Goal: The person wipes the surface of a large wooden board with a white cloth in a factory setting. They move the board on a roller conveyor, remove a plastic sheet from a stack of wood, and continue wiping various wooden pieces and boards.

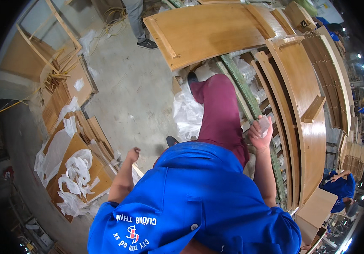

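Note:
My right hand is closed around a small, pale, see-through piece that looks like plastic film. It is beside a green-painted beam, near the stacked curved wooden panels on the right. My left hand hangs at my left side above the grey floor, its fingers curled in and nothing visible in them. The nearest things on that side are wooden boards and a heap of crumpled white plastic on a brown panel. My maroon-trousered leg reaches forward beside the beam.
A large curved wooden panel lies ahead, with cleats across it. Clear plastic sheeting lies on the floor by my foot. Another person's leg stands beyond. Cardboard boxes sit at the right, near a person in blue.

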`<state>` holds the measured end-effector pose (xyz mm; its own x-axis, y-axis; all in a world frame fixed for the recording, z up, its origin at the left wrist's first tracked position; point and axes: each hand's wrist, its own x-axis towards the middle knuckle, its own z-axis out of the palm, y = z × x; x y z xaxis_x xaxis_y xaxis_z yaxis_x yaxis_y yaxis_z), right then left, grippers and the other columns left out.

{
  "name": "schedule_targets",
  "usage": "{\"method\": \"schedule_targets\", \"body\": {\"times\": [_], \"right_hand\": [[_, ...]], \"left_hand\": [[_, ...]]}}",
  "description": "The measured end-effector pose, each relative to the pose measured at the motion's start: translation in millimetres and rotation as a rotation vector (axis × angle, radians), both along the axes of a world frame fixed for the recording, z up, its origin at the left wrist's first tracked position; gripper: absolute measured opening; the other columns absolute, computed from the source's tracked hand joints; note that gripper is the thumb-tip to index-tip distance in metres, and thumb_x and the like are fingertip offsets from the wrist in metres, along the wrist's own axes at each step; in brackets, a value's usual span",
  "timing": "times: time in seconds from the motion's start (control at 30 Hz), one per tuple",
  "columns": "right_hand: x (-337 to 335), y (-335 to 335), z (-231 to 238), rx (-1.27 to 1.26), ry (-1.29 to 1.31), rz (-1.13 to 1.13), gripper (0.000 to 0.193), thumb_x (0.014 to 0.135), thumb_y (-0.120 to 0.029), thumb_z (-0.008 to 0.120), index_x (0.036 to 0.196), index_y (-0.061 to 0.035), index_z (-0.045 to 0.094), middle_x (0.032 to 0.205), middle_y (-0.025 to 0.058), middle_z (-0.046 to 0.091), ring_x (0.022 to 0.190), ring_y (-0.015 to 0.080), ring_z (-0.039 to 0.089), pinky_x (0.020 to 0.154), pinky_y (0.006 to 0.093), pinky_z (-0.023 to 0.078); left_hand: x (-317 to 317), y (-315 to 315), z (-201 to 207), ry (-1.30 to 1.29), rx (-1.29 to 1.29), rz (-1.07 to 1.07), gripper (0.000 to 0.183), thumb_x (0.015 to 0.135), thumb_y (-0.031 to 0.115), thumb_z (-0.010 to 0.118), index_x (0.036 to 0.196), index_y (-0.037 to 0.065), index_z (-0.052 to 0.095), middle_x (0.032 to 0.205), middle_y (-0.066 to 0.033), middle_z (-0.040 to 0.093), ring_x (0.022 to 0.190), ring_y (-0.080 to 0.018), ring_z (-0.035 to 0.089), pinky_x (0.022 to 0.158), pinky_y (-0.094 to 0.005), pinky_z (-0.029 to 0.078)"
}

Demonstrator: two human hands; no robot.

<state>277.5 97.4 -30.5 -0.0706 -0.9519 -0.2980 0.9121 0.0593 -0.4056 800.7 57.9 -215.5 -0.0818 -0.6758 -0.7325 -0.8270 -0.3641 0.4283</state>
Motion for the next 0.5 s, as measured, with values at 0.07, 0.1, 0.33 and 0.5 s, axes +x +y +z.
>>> {"method": "schedule_targets", "body": {"times": [0.07,0.1,0.33,0.5], "right_hand": [[0,-5,-8,0.041,0.027,0.033,0.051,0.095,-0.047,0.028,0.105,-0.0056,0.056,0.058,0.0062,0.041,0.042,0.0141,0.035,0.039,0.0267,0.030],[-2,-11,-10,0.041,0.017,0.075,0.051,0.095,-0.047,0.028,0.105,-0.0058,0.056,0.058,0.0061,0.042,0.042,0.0140,0.034,0.040,0.0268,0.030],[-7,-91,-34,0.140,0.000,0.295,0.052,0.095,-0.049,0.028,0.104,-0.0071,0.057,0.057,0.0051,0.041,0.042,0.0132,0.033,0.040,0.0262,0.028],[4,-189,-45,0.062,-0.032,0.605,0.054,0.094,-0.050,0.028,0.104,-0.0061,0.058,0.056,0.0058,0.041,0.042,0.0137,0.033,0.040,0.0263,0.028]], "left_hand": [[-11,-18,-12,-0.002,-0.099,-0.056,0.032,0.076,0.008,0.045,0.103,0.010,0.063,0.094,-0.0221,0.063,0.092,-0.0343,0.061,0.081,-0.0398,0.048],[-22,-26,-16,0.045,-0.116,-0.006,0.032,0.077,0.008,0.046,0.104,0.009,0.062,0.094,-0.0220,0.063,0.093,-0.0343,0.061,0.081,-0.0398,0.048],[-103,-53,-21,0.272,-0.194,0.141,0.029,0.080,0.012,0.046,0.104,0.009,0.062,0.095,-0.0208,0.064,0.091,-0.0349,0.061,0.080,-0.0396,0.048],[-107,-46,-13,0.250,-0.120,0.101,0.030,0.080,0.014,0.047,0.105,0.009,0.062,0.096,-0.0200,0.064,0.091,-0.0340,0.062,0.081,-0.0387,0.048]]}}
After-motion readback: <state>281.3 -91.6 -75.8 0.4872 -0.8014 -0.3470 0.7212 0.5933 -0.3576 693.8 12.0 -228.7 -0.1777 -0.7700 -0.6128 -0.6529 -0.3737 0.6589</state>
